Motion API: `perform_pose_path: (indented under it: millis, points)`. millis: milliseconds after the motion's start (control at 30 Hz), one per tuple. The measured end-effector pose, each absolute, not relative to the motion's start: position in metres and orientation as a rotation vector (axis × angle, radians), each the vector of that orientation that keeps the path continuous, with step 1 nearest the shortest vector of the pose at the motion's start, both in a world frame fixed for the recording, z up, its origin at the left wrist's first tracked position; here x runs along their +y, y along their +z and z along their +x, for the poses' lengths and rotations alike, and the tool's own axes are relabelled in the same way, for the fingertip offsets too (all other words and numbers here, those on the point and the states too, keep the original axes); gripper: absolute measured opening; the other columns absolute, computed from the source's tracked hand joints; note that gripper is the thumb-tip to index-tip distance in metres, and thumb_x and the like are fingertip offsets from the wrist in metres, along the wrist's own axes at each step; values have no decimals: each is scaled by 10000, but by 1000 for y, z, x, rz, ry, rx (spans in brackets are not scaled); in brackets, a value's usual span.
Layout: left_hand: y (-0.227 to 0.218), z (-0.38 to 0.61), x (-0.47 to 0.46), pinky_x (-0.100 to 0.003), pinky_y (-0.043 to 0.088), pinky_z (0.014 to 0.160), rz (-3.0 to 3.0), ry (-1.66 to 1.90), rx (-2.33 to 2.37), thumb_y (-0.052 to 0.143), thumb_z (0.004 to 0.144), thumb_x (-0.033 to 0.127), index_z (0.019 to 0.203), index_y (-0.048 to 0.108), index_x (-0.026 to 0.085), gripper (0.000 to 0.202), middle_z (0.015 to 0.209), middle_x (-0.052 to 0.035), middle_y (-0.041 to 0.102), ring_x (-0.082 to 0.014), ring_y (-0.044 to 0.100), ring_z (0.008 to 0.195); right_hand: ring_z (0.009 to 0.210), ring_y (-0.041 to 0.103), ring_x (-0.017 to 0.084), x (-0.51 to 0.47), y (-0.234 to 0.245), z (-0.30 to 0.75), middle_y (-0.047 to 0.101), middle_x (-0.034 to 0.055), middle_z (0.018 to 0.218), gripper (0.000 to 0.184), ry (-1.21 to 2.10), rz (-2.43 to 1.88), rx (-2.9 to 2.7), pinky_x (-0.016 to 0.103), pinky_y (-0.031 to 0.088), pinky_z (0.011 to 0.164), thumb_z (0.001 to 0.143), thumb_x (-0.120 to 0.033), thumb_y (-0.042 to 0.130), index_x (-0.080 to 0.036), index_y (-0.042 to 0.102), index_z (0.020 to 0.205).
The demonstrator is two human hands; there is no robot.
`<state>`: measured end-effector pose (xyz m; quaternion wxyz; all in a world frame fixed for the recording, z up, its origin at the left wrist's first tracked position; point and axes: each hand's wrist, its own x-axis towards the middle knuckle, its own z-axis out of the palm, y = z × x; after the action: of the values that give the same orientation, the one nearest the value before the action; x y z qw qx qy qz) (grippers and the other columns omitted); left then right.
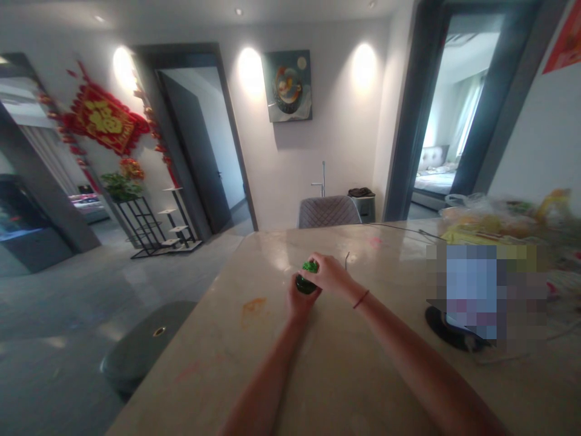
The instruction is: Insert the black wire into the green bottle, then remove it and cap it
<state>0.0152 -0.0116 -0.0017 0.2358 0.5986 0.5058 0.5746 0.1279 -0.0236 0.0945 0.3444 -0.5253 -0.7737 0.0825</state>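
Note:
Both my hands meet over the middle of a pale marble table [345, 363]. My left hand [298, 301] is closed round the lower part of a small dark green jar-like object [305, 284]. My right hand [329, 274] comes from the right, a red string on its wrist, with fingers curled over the bright green top [310, 266] of that object. The object stands on the tabletop; most of it is hidden by my fingers.
Bags of food [499, 221] and a blurred-out item on a dark round base [438, 324] sit at the table's right. A grey chair [329, 212] stands at the far end, a dark stool [145, 348] at the left. A plant stand [136, 212] and doorways lie beyond.

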Motion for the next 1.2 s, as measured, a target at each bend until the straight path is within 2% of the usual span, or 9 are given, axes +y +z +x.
perform_pose_path:
  millis: [233,400,567,733,833,900,1000,1100,1200]
  points:
    - [3,17,-16,-290,441,687,1702,1573,1577,709,528,425,955,549,224,499,842,-38,627,-197,585,793,704,589,153,-16,92,141,657,57,785,251,339,-1181,-2110,233,413,646,774,-365,541,-167,619,906]
    - [5,16,-18,-337,444,754,1727,1599,1544,714,518,459,973,547,233,535,896,-58,625,-222,580,848,859,605,175,-9,86,149,662,66,962,282,420,-1054,-2137,277,434,789,792,-304,514,-175,612,1023]
    - [2,16,-16,-322,448,740,1753,1635,1554,708,534,455,966,554,226,513,879,-56,623,-207,581,825,1015,564,189,-5,82,151,628,64,1083,297,556,-921,-2137,324,405,903,786,-256,504,-190,616,1054]
    - [1,17,-17,-293,445,680,1799,1557,1526,677,575,469,994,544,213,509,847,-47,634,-187,586,755,973,570,169,-5,84,154,617,63,1073,342,772,-848,-2137,296,435,854,755,-179,507,-176,600,1084]
    - [4,17,-20,-296,443,691,1795,1530,1523,691,556,462,988,555,213,516,850,-48,642,-196,590,771,870,586,153,-7,85,154,605,79,1047,513,828,-957,-2026,282,456,780,730,-226,567,-171,472,1231]
    - [6,18,-22,-293,443,686,1777,1530,1522,697,545,461,980,563,215,517,831,-44,646,-199,595,768,817,580,146,-7,84,153,590,96,1033,639,744,-1076,-1958,285,452,754,714,-290,604,-156,378,1296]
    - [8,19,-24,-277,439,659,1797,1528,1541,698,542,465,973,565,219,514,815,-35,646,-193,598,748,777,553,150,-7,84,150,591,82,927,653,486,-1222,-1968,305,430,760,687,-329,632,-134,403,1268]
    - [9,19,-25,-263,432,634,1857,1504,1560,682,565,471,965,560,214,491,818,-35,647,-183,595,733,755,538,145,-8,85,150,580,48,857,706,412,-1206,-2003,300,422,757,672,-293,637,-141,345,1297]
    - [10,18,-26,-257,426,628,1874,1485,1552,669,585,466,965,554,209,472,817,-35,645,-177,591,729,828,543,141,-10,84,151,562,73,981,745,541,-1059,-2042,288,415,794,654,-196,613,-149,282,1320]
